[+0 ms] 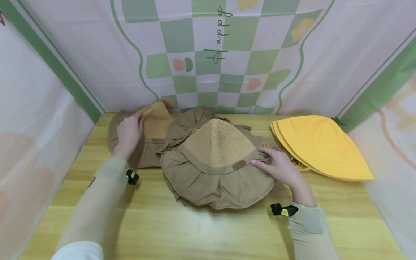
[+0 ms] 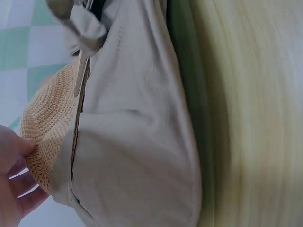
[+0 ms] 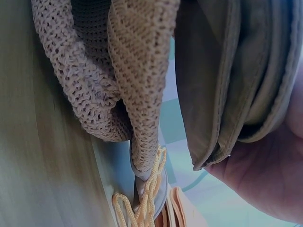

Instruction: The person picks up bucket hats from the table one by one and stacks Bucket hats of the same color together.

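At the back left, my left hand (image 1: 128, 134) pinches the straw crown of a brown-brimmed sun hat (image 1: 157, 124). In the left wrist view the thumb and fingers sit on the edge of that woven crown (image 2: 49, 120), above its wide fabric brim (image 2: 137, 156). My right hand (image 1: 282, 167) holds the side of a second sun hat (image 1: 217, 144), at the band beside its small brown patch (image 1: 239, 165). Seen from the right wrist, several layers of folded brim (image 3: 222, 85) lie against the right palm (image 3: 265, 175). More brown fabric shows beneath and behind this hat.
Yellow hats (image 1: 325, 148) lie stacked at the right, with yellow cords (image 1: 302, 167) under their left edge. The wooden table (image 1: 201, 234) is bounded by a checked curtain (image 1: 211, 43) behind and hanging cloth on both sides.
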A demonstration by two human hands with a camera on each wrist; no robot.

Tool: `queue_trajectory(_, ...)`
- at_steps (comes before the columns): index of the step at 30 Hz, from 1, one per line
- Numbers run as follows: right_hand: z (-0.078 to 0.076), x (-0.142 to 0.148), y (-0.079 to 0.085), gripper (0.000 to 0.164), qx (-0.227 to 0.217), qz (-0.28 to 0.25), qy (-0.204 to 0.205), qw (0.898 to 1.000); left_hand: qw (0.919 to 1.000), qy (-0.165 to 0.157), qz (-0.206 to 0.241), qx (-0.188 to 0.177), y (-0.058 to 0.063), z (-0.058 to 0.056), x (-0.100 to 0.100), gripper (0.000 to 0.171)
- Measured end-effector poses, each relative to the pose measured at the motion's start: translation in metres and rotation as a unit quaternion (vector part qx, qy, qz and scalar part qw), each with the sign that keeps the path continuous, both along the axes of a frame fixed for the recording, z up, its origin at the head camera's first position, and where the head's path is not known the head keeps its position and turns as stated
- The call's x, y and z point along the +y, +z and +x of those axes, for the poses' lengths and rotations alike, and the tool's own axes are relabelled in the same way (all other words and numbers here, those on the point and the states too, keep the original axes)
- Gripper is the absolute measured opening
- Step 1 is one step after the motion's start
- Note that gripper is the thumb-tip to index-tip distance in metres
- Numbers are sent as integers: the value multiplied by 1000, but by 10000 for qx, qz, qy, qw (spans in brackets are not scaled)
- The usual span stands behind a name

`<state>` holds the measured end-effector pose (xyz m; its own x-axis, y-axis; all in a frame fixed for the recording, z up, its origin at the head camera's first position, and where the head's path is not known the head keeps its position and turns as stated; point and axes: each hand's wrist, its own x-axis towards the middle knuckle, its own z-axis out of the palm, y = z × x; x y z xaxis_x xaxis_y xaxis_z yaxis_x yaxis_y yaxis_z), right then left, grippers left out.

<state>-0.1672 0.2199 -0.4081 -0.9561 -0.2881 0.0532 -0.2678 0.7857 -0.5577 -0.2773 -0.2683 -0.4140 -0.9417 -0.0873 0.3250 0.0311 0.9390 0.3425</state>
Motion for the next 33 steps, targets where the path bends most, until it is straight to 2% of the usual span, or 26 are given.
queue_trajectory(8, 0, 0, 0, 57, 8, 16, 0, 10000, 9983, 393, 310, 303, 13, 12, -22, 28)
queue_trajectory(15, 0, 1, -1, 57, 39, 24, 6, 10000, 9956, 479, 477, 653, 28, 22, -36, 29)
queue_trajectory(26, 0, 2, -4, 49, 146, 42, 80, 9999, 9885, 421, 621, 1314, 58, 35, -35, 29)
queue_trajectory(33, 2, 1, 0, 48, 118, 9, 99, 9999, 9797, 438, 689, 1831, 86, 44, -31, 28)
